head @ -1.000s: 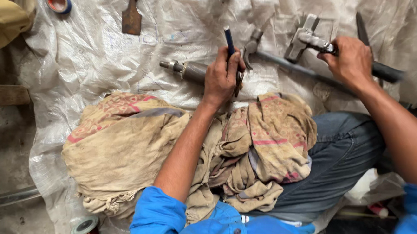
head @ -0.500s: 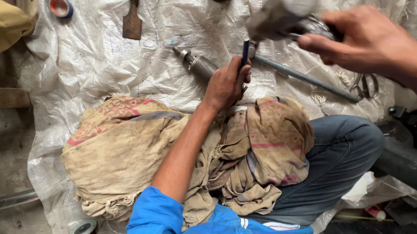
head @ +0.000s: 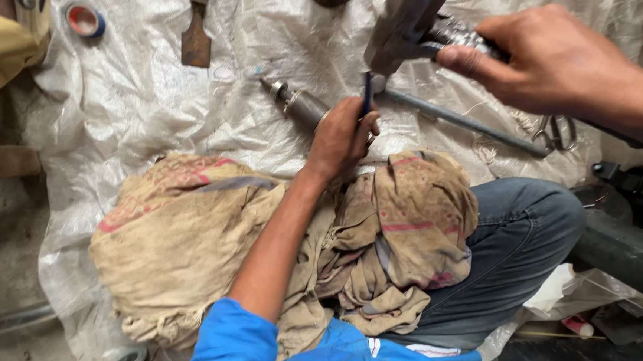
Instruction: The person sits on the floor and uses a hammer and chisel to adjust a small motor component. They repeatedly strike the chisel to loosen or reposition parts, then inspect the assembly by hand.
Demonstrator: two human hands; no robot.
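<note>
Left hand: the left hand (head: 341, 137) was clenched around a thin dark punch (head: 367, 94), fingers (head: 366, 124) pressed together around its lower part; only the upper end showed above the fist.
Punch: it stood upright on the metal cylinder (head: 304, 105), the contact point hidden by the hand.
Metal cylinder: one, lying tilted on the white plastic sheet (head: 133, 95), its right end covered by the left hand.
Right hand: the right hand (head: 559, 61) gripped a hammer (head: 405, 22) by the handle, fingers curled tight; the hammer was raised above the punch, its head blurred and cut off by the top edge.
Rod: one long grey rod (head: 463, 122) lay on the sheet, its left end hidden behind the hammer head.
Cloth: one dirty beige cloth (head: 183, 246) covered the lap beside one jeans-clad knee (head: 527, 230).
Chisel: one rusty chisel (head: 196, 31), its top cut off.
Tape: one roll of tape (head: 84, 20) at upper left.
Scissors: one pair (head: 555, 131), hard to make out.
</note>
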